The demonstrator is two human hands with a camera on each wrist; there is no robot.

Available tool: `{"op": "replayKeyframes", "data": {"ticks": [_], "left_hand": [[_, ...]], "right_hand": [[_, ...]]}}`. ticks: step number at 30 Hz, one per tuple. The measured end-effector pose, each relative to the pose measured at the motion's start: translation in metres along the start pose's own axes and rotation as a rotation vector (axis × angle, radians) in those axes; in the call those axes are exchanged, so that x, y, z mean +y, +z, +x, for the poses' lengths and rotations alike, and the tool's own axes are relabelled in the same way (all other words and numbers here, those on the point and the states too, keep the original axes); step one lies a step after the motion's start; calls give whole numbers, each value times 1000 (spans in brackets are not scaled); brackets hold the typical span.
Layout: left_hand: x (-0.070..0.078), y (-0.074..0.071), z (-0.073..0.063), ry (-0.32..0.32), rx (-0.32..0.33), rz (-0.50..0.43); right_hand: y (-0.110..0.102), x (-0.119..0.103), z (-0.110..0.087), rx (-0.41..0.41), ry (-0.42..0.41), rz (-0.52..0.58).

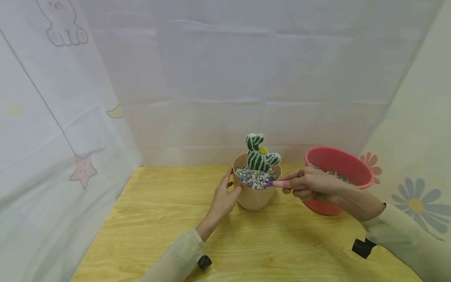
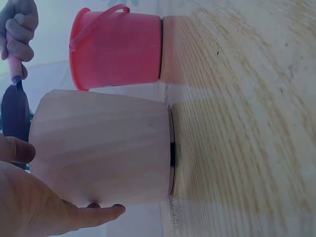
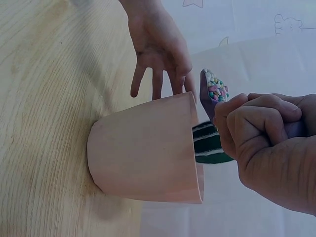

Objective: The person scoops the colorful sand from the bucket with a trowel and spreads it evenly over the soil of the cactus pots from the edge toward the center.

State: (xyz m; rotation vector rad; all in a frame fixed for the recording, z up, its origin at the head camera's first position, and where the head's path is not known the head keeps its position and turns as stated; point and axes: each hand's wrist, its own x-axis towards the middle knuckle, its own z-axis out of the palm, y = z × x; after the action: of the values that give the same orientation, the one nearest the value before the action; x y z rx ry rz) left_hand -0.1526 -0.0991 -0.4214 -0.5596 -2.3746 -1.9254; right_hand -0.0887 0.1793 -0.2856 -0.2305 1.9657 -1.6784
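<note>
A beige plant pot stands on the table, with a knitted green-and-white cactus upright in it. My left hand rests against the pot's left side, its fingers straight and spread in the right wrist view, the thumb near the rim. In my right hand I grip the pink handle of a small trowel. Its purple blade is held above the pot's rim, loaded with multicoloured pebbles. The head view shows these pebbles heaped in front of the cactus, hiding most of the blade.
A red bucket with more pebbles inside stands on the right, partly behind my right forearm. The wooden table meets a pale sheet behind the pot. Printed sheets also hang at both sides.
</note>
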Motion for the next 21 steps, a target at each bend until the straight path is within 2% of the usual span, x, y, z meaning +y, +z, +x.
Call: {"op": "replayKeyframes", "data": {"ticks": [21], "left_hand": [[-1, 0, -1, 11, -11, -24]], "right_hand": [[2, 3, 9, -8, 8, 38]]}}
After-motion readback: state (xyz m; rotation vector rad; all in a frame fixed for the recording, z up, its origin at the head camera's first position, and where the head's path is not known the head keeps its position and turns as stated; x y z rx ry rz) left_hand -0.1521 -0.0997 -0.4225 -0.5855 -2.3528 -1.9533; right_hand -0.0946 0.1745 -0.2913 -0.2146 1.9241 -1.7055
